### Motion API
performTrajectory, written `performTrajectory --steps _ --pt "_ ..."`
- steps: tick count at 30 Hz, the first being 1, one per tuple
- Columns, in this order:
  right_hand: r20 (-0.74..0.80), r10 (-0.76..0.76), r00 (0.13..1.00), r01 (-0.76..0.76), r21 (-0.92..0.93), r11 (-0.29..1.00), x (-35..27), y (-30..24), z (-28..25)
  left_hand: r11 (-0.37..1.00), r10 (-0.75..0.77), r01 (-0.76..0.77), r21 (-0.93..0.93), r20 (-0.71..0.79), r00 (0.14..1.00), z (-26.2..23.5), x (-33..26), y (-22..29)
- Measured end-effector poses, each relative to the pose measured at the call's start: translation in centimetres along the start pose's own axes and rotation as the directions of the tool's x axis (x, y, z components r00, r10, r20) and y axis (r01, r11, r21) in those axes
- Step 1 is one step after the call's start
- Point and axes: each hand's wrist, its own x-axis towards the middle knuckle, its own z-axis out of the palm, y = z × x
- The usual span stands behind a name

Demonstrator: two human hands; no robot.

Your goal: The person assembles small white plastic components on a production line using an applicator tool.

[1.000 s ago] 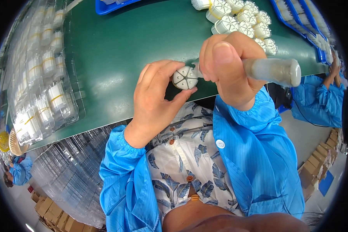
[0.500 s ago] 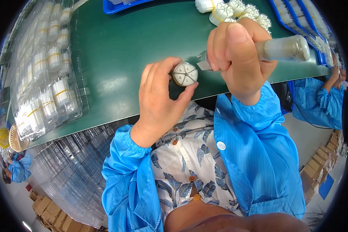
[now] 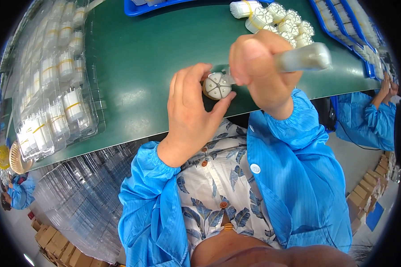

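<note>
My left hand point(image 3: 189, 104) is curled around the side of a round white bundle point(image 3: 218, 86) on the green tabletop. The bundle's top face shows wedge-shaped segments with small holes, and a yellowish edge shows on its left. In a fist, my right hand point(image 3: 265, 66) grips a hand tool with a pale translucent handle point(image 3: 305, 57), blurred by motion. The tool's flat metal tip point(image 3: 228, 76) reaches the upper right edge of the bundle; whether it touches cannot be made out. More white bundles point(image 3: 289, 27) like it stand beyond my right hand.
Clear plastic trays point(image 3: 87, 95) with white bundles in yellow bands line the table's left side. Blue trays sit at the far edge point(image 3: 140, 10) and far right point(image 3: 343, 29). A co-worker in a blue sleeve point(image 3: 363, 118) is at the right. Cardboard boxes point(image 3: 58, 242) lie on the floor.
My right hand has moved left and the tool's tip has come to the bundle's edge. The left hand and bundle have shifted slightly right within the picture.
</note>
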Motion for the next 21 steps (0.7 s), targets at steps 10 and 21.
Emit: performTrajectory --steps 10,21 --pt "0.194 -0.058 0.979 0.079 -0.1 0.992 1.0 -0.1 0.1 0.999 0.039 -0.039 -0.031 -0.018 0.999 -1.0 -0.5 -0.1" --pt "0.067 -0.02 0.998 0.017 0.046 0.999 0.3 0.0 0.2 0.986 0.031 -0.034 -0.161 -0.019 0.999 -1.5 -0.5 -0.7"
